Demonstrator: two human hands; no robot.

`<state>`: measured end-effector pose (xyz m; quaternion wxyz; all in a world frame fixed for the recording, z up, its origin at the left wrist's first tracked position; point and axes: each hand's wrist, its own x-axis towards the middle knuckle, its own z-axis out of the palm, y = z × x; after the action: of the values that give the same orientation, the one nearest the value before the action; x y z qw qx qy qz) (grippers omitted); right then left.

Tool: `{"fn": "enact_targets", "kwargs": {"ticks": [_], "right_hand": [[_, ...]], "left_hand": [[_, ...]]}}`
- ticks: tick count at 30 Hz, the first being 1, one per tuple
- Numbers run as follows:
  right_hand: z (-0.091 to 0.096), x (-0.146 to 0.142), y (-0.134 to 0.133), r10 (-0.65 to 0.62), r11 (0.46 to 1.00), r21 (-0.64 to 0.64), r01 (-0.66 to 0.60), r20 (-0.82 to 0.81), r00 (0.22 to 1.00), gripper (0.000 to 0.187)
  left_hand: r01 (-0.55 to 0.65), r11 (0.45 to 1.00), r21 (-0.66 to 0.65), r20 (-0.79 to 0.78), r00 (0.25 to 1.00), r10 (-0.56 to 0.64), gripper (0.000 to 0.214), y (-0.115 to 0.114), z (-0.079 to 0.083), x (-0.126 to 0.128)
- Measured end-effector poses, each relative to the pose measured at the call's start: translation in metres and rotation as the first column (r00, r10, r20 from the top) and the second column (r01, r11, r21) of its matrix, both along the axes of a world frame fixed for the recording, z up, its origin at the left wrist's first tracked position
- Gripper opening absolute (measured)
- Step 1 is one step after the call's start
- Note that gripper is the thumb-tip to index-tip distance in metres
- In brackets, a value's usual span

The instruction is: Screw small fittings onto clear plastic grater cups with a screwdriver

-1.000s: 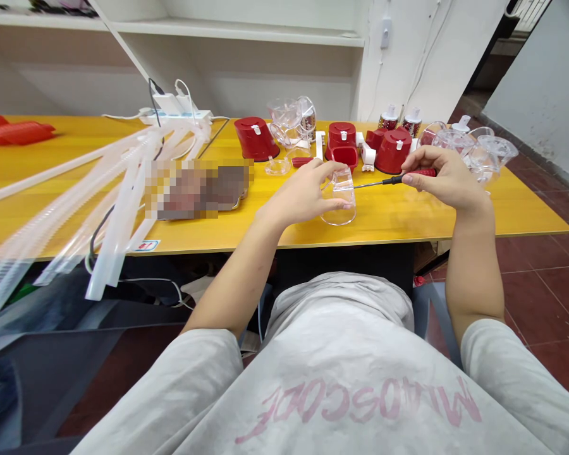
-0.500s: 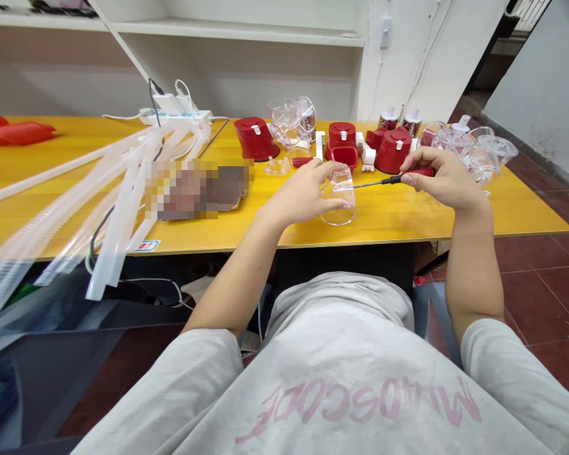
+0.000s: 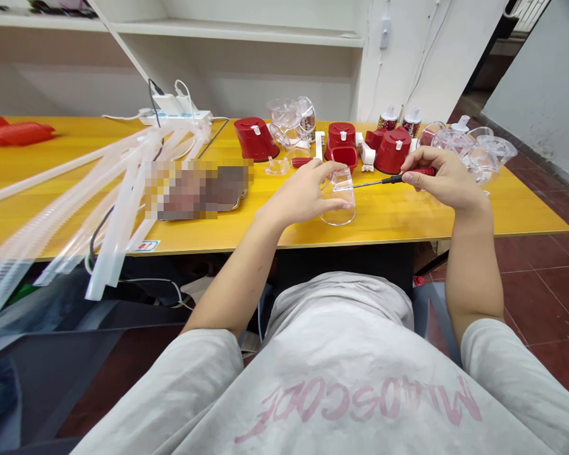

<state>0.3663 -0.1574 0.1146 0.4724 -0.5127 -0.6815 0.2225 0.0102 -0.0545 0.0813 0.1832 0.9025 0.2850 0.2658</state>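
At the left of the frame, translucent tubes [image 3: 116, 246] fan across the yellow table [image 3: 260, 230]. Near the centre, the left hand [image 3: 306, 193] grips a clear plastic cup [image 3: 339, 213] between thumb and fingers, just in front of red containers [image 3: 392, 151]. Right of it, the right hand [image 3: 442, 177] is closed around the handle of a screwdriver [image 3: 391, 180], its shaft pointing left to the cup; the step in hand seems to be working the tip there, though any screw is too small to tell. The next move likely calls for a steady cup and an aligned shaft
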Motion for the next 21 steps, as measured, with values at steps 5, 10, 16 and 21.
{"fn": "enact_targets", "kwargs": {"ticks": [5, 10, 16, 21], "right_hand": [[-0.0006, 0.0010, -0.0001, -0.010, 1.000, -0.001, 0.010, 0.006, 1.000, 0.039], [-0.0023, 0.0050, 0.0007, -0.011, 1.000, -0.004, 0.011, -0.007, 1.000, 0.039], [-0.0016, 0.0067, -0.0004, -0.007, 1.000, -0.001, 0.007, -0.012, 1.000, 0.043], [-0.0015, 0.0064, -0.0008, -0.028, 1.000, 0.009, 0.028, -0.013, 1.000, 0.044]], "left_hand": [[-0.004, 1.000, 0.001, -0.006, 1.000, 0.005, 0.081, -0.0003, 0.0000, -0.0002], [-0.008, 1.000, -0.001, -0.009, 1.000, 0.008, 0.081, 0.0000, -0.0003, -0.0003], [0.005, 1.000, 0.003, -0.004, 1.000, -0.005, 0.083, -0.0003, -0.0002, 0.0003], [-0.007, 1.000, 0.003, -0.007, 1.000, 0.007, 0.080, -0.0018, 0.0006, 0.0007]]}}
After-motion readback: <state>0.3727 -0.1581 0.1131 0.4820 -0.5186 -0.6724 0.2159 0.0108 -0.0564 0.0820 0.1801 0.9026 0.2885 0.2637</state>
